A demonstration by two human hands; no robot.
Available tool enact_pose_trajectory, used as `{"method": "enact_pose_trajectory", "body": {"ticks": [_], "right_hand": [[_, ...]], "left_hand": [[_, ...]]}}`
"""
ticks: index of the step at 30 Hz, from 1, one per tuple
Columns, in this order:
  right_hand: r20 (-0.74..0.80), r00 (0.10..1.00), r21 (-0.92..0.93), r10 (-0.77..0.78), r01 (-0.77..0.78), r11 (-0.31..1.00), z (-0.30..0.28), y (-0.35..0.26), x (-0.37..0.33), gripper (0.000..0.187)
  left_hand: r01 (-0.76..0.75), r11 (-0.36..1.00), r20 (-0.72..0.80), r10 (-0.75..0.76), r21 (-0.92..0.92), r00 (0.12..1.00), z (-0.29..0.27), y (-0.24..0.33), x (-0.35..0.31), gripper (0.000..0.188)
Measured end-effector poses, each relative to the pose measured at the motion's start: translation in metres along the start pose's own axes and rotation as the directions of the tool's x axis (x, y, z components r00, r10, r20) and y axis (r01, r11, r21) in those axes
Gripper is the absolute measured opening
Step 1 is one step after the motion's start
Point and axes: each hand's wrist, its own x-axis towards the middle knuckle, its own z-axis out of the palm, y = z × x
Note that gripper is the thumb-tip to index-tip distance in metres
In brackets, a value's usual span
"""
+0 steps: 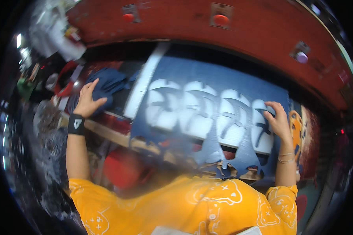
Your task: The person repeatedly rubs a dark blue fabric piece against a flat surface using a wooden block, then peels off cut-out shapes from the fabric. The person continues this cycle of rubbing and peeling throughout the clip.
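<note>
A blue sheet of material (pixel 223 74) lies across a white board, with several shoe-upper-shaped openings cut through it. The white board (pixel 198 125) shows through these openings, and the sheet's near edge hangs in ragged strips. My right hand (pixel 277 119) is over the rightmost opening, its fingers bent but apart, holding nothing that I can see. Whether its fingertips touch the sheet I cannot tell. On the left, my left hand (pixel 89 101) is spread with nothing in it, near a crumpled heap of dark blue material (pixel 110 84).
A red machine beam (pixel 176 23) spans the far side, carrying red push buttons (pixel 221 20) and a pale purple one (pixel 301 57). An orange shaped piece (pixel 295 129) is beside my right forearm. Below the bench's wooden edge (pixel 110 133) is a red round object (pixel 123 168). Clear plastic (pixel 47 125) lies left.
</note>
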Motion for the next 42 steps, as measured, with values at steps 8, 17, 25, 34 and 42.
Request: {"method": "enact_pose_trajectory", "body": {"ticks": [8, 17, 25, 34, 42], "right_hand": [[-0.210, 0.977, -0.453, 0.042, -0.135, 0.881, 0.038, 0.041, -0.017, 0.052], [0.086, 0.992, 0.485, 0.089, -0.120, 0.866, -0.027, 0.028, -0.152, 0.065], [-0.139, 0.891, -0.154, 0.431, -0.450, 0.880, -0.066, 0.106, -0.146, 0.099], [-0.062, 0.885, 0.643, 0.462, -0.319, 0.697, -0.098, 0.112, -0.113, 0.085], [0.157, 0.955, 0.569, 0.253, 0.122, -0.813, -0.063, 0.030, -0.194, 0.093]], "left_hand": [[-0.473, 0.841, -0.124, 0.456, -0.264, 0.881, 0.149, 0.196, 0.107, 0.065], [-0.338, 0.938, 0.155, 0.324, 0.077, 0.933, 0.168, 0.198, 0.027, 0.075], [-0.294, 0.947, 0.114, 0.281, 0.126, 0.953, 0.165, 0.200, 0.028, 0.067], [-0.313, 0.940, 0.074, 0.306, 0.134, 0.949, 0.168, 0.190, 0.028, 0.068], [-0.305, 0.943, 0.045, 0.301, 0.134, 0.952, 0.166, 0.191, 0.027, 0.065]]}}
